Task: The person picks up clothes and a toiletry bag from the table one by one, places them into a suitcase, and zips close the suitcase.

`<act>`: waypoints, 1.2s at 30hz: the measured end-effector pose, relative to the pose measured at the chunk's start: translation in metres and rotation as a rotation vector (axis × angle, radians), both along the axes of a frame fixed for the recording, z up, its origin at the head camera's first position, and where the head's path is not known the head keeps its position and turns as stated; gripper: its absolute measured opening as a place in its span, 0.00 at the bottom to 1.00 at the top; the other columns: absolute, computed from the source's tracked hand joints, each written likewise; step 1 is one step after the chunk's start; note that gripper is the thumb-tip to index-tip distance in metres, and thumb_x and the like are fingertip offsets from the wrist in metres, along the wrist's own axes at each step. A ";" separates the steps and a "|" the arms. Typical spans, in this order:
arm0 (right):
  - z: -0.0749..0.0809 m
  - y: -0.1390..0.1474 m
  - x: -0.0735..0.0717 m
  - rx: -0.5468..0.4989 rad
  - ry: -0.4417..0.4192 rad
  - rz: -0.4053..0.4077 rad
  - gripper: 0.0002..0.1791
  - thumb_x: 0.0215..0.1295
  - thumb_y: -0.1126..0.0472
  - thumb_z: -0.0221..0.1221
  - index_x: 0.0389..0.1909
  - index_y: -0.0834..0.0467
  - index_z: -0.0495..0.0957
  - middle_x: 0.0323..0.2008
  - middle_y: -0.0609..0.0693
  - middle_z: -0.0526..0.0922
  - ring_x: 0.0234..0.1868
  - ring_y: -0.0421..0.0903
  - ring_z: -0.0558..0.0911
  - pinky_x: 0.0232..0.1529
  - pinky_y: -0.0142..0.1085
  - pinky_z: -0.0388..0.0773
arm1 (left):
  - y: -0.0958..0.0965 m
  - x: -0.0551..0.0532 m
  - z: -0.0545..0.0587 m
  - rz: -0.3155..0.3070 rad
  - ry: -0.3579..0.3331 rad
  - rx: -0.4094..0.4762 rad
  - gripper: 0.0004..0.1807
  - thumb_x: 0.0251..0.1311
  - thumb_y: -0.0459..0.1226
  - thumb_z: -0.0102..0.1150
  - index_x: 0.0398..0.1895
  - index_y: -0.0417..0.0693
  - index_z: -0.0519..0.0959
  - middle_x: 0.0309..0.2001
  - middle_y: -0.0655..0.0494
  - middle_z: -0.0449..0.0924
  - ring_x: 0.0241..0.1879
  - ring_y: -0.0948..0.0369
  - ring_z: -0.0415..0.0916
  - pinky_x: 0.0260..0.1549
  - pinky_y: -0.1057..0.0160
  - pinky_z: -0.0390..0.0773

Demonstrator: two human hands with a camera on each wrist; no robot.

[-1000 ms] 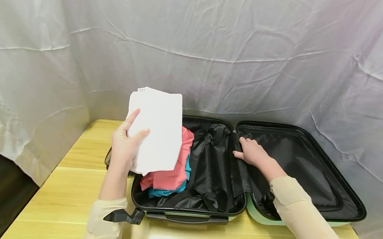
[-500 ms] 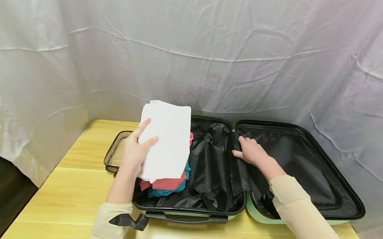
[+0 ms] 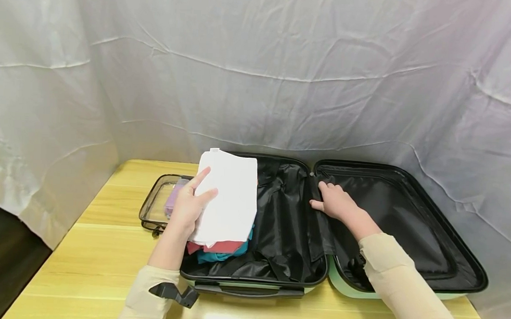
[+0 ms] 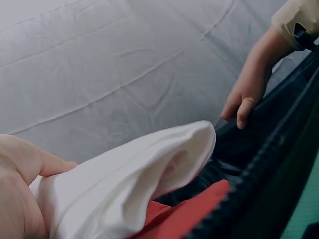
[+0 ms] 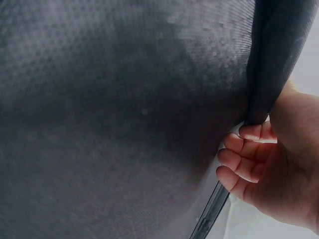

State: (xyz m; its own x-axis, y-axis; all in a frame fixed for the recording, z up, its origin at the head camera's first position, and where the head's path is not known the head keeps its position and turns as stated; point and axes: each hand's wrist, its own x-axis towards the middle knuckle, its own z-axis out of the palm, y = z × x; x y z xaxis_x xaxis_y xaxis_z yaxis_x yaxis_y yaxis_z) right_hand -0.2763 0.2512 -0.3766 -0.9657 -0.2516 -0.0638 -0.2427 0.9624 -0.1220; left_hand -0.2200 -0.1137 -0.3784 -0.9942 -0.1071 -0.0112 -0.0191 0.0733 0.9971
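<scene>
In the head view my left hand [image 3: 188,206] grips a folded white garment [image 3: 231,201], thumb lying on top. The garment is over a coral-red folded cloth [image 3: 225,247] and a blue one [image 3: 215,257] in the left half of the open suitcase [image 3: 249,280]. The left wrist view shows the red cloth [image 4: 194,211] just under the white garment's rounded fold [image 4: 184,144]; whether they touch is unclear. My right hand [image 3: 337,202] is at the hinge side, its curled fingers holding the edge of a black divider flap [image 3: 321,235]. The thumb is hidden in the right wrist view.
A clear zip pouch [image 3: 153,204] with a purple item [image 3: 173,196] lies left of the suitcase. The suitcase's right half [image 3: 400,210] lies open, with its black lining showing. Everything stands on a wooden table [image 3: 85,266], with a grey curtain [image 3: 286,74] behind.
My left hand has brought the white garment right and down over the red cloth, uncovering the clear pouch and its purple item. My right hand has hardly moved.
</scene>
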 end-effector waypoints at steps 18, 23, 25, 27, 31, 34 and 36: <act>-0.004 0.002 -0.001 0.003 0.001 -0.007 0.33 0.60 0.44 0.52 0.57 0.65 0.60 0.53 0.68 0.68 0.52 0.67 0.68 0.44 0.56 0.69 | 0.010 -0.008 -0.015 -0.041 0.013 -0.342 0.32 0.56 0.42 0.56 0.64 0.72 0.59 0.67 0.66 0.56 0.69 0.58 0.48 0.66 0.51 0.50; -0.005 0.002 -0.003 -0.009 -0.004 -0.012 0.34 0.61 0.44 0.52 0.58 0.64 0.60 0.54 0.68 0.67 0.54 0.66 0.67 0.46 0.57 0.68 | 0.011 -0.008 -0.018 -0.057 0.032 -0.434 0.32 0.57 0.43 0.55 0.65 0.68 0.57 0.67 0.62 0.56 0.68 0.56 0.50 0.65 0.50 0.52; -0.006 0.002 -0.003 -0.013 -0.010 -0.008 0.34 0.61 0.44 0.51 0.59 0.64 0.59 0.55 0.68 0.67 0.55 0.67 0.67 0.47 0.57 0.68 | 0.011 -0.008 -0.018 -0.064 0.031 -0.489 0.32 0.58 0.43 0.54 0.66 0.67 0.56 0.67 0.60 0.57 0.68 0.54 0.52 0.64 0.48 0.55; -0.006 0.002 -0.004 -0.015 -0.014 -0.006 0.35 0.61 0.43 0.51 0.59 0.64 0.59 0.55 0.68 0.66 0.55 0.67 0.66 0.48 0.57 0.68 | 0.011 -0.007 -0.019 -0.088 0.025 -0.541 0.33 0.58 0.43 0.53 0.67 0.65 0.54 0.68 0.57 0.56 0.67 0.52 0.54 0.62 0.47 0.57; -0.006 0.001 -0.004 -0.018 -0.014 -0.001 0.34 0.61 0.44 0.51 0.59 0.64 0.59 0.55 0.69 0.66 0.55 0.67 0.66 0.47 0.57 0.67 | 0.012 -0.006 -0.019 -0.139 0.036 -0.643 0.37 0.58 0.42 0.53 0.69 0.58 0.50 0.67 0.48 0.57 0.65 0.46 0.56 0.59 0.44 0.60; -0.006 0.002 -0.004 -0.021 -0.018 -0.003 0.34 0.61 0.44 0.51 0.59 0.64 0.59 0.55 0.68 0.66 0.55 0.67 0.66 0.48 0.57 0.67 | 0.014 -0.004 -0.019 -0.147 0.015 -0.675 0.40 0.56 0.42 0.55 0.70 0.57 0.47 0.67 0.40 0.53 0.64 0.41 0.53 0.59 0.41 0.58; -0.006 0.002 -0.004 -0.021 -0.019 -0.003 0.34 0.61 0.44 0.51 0.59 0.64 0.59 0.55 0.68 0.66 0.55 0.66 0.66 0.47 0.57 0.67 | 0.015 -0.004 -0.019 -0.141 -0.007 -0.689 0.41 0.55 0.44 0.55 0.70 0.58 0.46 0.68 0.38 0.47 0.65 0.40 0.47 0.59 0.38 0.56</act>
State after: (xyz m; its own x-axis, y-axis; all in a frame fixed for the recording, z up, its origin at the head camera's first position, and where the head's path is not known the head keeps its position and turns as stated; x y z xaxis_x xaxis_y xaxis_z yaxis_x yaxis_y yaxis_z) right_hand -0.2804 0.2536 -0.3824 -0.9652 -0.2499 -0.0765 -0.2371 0.9604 -0.1465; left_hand -0.2237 -0.0983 -0.3978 -0.9992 0.0383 0.0066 0.0312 0.6905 0.7226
